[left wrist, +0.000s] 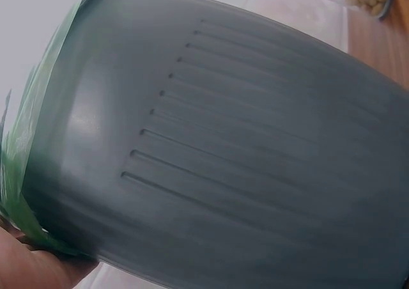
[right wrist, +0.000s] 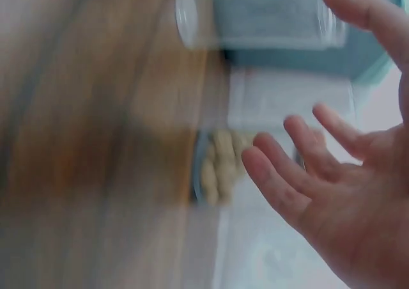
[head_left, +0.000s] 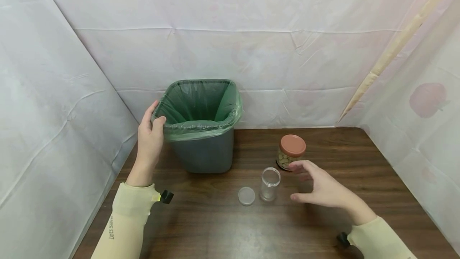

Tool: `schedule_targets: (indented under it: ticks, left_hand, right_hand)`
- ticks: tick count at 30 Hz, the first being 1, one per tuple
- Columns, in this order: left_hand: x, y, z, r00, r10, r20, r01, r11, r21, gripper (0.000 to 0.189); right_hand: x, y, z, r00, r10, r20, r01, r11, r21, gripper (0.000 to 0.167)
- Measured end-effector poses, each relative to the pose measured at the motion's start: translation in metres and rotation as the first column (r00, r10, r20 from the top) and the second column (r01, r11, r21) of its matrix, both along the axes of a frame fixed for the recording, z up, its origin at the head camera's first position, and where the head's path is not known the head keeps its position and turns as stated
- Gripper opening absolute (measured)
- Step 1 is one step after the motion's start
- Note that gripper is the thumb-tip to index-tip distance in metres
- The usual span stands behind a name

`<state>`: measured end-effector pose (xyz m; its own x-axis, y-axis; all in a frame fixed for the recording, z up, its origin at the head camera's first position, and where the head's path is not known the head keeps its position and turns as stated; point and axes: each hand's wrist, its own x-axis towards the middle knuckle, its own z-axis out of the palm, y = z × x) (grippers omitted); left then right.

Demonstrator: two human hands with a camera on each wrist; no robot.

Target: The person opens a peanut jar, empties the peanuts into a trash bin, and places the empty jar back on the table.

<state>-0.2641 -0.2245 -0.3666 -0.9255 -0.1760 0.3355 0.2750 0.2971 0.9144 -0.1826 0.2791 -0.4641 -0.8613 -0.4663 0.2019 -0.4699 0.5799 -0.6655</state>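
Note:
My left hand (head_left: 149,143) grips the rim of a grey trash bin (head_left: 205,155) at its left side, thumb over the edge. A green bag (head_left: 194,130) lines the bin and folds over the rim. My right hand (head_left: 323,185) hovers with spread, slightly bent fingers, holding nothing. Just left of it stands a clear lidless jar (head_left: 268,189), with a round clear lid (head_left: 246,196) flat beside it. Beyond the right fingertips is a jar of pale nuts (head_left: 285,160), capped in reddish brown. In the right wrist view the clear jar (right wrist: 268,17) lies between thumb and bin.
All of this stands on a dark wooden table (head_left: 201,227). White sheets (head_left: 266,59) hang behind it and on both sides, the rear one close behind the bin. A pale strip (head_left: 377,69) runs along the right rear corner.

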Motion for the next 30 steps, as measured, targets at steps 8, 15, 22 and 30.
schedule_targets:
  ticks: [8,15,22,30]
  left_hand:
    - [0.0,0.001,0.0,1.0,0.003,-0.004,-0.003,1.0,0.0,0.059]
    - [-0.001,0.0,-0.001,1.0,0.003,0.0,-0.003,1.0,0.005,0.059]
    - [0.0,0.0,-0.001,1.0,0.006,-0.001,-0.006,1.0,0.005,0.059]
    - [-0.001,0.0,-0.001,1.0,0.003,-0.008,-0.003,1.0,0.007,0.059]
  right_hand:
    - [-0.021,0.031,0.018,0.98,-0.2,0.004,0.199,0.976,0.087,0.048]
    - [-0.047,0.031,0.006,0.95,-0.298,0.092,0.295,0.954,0.044,0.097]
    - [-0.069,0.023,-0.011,0.958,-0.254,0.135,0.253,0.967,0.03,0.13]
    - [-0.081,0.017,-0.027,0.952,-0.256,0.166,0.257,0.966,0.017,0.13]
